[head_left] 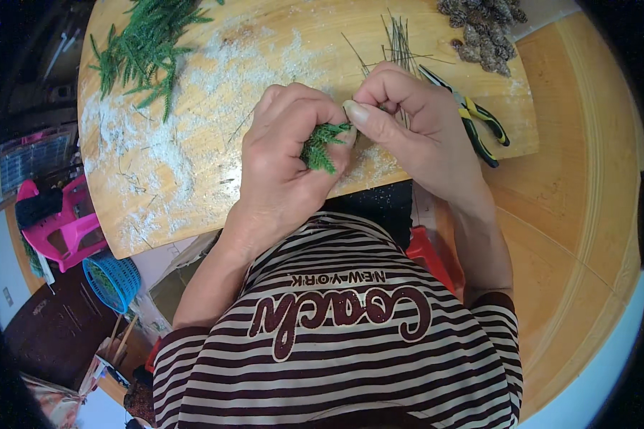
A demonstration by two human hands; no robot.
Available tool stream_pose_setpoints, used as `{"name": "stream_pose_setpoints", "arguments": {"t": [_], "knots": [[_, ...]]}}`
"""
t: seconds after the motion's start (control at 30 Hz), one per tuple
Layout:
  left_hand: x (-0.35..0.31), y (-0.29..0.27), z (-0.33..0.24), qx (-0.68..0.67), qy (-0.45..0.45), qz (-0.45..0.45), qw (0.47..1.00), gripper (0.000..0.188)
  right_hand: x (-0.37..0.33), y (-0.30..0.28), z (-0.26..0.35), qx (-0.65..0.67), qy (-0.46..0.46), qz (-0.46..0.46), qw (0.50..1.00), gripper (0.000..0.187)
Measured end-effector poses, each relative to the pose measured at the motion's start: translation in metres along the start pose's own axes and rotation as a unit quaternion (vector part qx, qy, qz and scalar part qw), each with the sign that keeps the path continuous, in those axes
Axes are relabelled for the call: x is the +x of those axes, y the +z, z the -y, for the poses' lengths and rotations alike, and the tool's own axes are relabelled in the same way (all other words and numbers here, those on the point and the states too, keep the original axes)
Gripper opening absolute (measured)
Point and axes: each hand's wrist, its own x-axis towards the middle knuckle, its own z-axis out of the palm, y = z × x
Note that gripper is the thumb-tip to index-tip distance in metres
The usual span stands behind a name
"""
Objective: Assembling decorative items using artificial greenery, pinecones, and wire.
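Note:
Over the near edge of the wooden table, my left hand (288,143) is closed round a short green artificial pine sprig (323,149), whose needles poke out between thumb and fingers. Close against it, my right hand (415,121) pinches thumb to forefinger at the sprig's end. What lies in that pinch is too small and covered to make out. Just beyond the right hand lies a loose bunch of thin dark wires (401,43). Pliers with yellow and black handles (472,114) rest to its right, jaws pointing away to the left.
Green pine sprigs (147,50) are heaped at the far left of the table (265,193), which is strewn with white flakes. Brown pine cones (483,32) sit at the far right. A pink plastic chair (68,229) and a blue basket (113,279) stand below on the left.

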Motion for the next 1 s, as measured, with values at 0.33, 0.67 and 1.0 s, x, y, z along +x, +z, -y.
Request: {"name": "stream_pose_setpoints", "arguments": {"t": [0.33, 0.67, 1.0], "knots": [[0.001, 0.001, 0.001, -0.034, -0.040, 0.001, 0.999, 0.020, 0.003, 0.002, -0.004, -0.019, -0.028, 0.007, 0.999, 0.010], [0.005, -0.011, -0.002, -0.171, -0.189, 0.047, 0.966, 0.015, -0.001, 0.009, -0.010, -0.031, -0.102, -0.024, 0.994, 0.007], [0.017, -0.028, 0.007, -0.437, -0.326, 0.168, 0.821, 0.019, 0.002, 0.005, 0.002, -0.079, -0.251, -0.022, 0.964, 0.007]]}}
